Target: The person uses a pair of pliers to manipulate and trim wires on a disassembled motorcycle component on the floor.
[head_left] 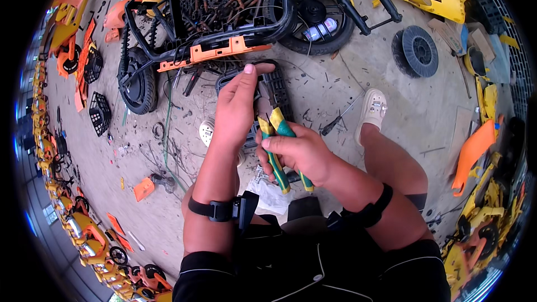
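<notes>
A pair of pliers (278, 124) with green and yellow handles is in my right hand (302, 151), which is closed around the grips. Its dark metal jaws point away from me, and the handles are spread apart. Just left of the jaws is my left hand (238, 103), thumb up and one finger stretched out to the right; its other fingers are mostly hidden. I see nothing held in it. Below both hands lies a black plastic basket (284, 98), partly covered by them. A black scooter frame (288, 8) with an orange strip (224, 49) lies beyond.
Rusty metal parts (218, 0) are heaped behind the frame. Wheels (140, 81) lie at its left and right. A screwdriver (335, 123) is on the floor near my shoe (373, 109). At right stand a grey spool (419, 51) and an orange panel (472, 151).
</notes>
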The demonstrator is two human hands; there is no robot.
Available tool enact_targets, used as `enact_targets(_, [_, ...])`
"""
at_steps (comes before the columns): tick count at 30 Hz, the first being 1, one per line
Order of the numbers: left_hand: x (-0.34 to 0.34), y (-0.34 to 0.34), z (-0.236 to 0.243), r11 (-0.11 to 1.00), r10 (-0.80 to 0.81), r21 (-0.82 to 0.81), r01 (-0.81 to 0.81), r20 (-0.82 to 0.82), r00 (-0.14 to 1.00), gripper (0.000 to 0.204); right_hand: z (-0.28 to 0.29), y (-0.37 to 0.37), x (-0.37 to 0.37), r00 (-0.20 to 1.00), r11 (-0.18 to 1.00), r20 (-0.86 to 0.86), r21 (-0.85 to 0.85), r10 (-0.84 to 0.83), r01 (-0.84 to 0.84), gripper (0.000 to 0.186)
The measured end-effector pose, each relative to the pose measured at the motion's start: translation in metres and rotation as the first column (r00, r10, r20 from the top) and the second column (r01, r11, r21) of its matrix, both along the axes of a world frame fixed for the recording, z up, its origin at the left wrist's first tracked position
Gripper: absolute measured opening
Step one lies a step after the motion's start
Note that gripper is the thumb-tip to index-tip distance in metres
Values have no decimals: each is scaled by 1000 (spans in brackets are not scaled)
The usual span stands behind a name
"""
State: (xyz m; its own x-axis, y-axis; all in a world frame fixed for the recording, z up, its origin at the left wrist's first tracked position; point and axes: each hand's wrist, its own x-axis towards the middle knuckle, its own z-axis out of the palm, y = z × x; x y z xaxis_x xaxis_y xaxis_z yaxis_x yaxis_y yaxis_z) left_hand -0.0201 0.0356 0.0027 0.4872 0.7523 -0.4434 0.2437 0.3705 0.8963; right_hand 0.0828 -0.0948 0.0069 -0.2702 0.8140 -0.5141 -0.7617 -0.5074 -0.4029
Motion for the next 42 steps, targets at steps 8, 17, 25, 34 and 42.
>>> enact_targets(8, [0,0,2,999,-26,21,25,10,1000,52,-1,-1,-2,999,1000,-31,-1,-13,13,24])
enact_targets(17, [-7,4,-3,982,-107,-134,132,179,978,54,-1,3,2,1000,1000,14,0,-10,10,26])
enact_targets(25, [-10,2,4,958,-130,-212,196,290,948,49,-6,5,0,992,1000,126,-17,-24,26,35])
enact_targets(34, [-14,0,-6,999,-41,19,40,112,993,42,-7,11,-3,856,996,518,-78,-3,51,33])
enact_targets(42, [-13,-2,-16,961,-77,267,66,33,996,28,-19,16,4,352,987,933,-120,75,109,31])
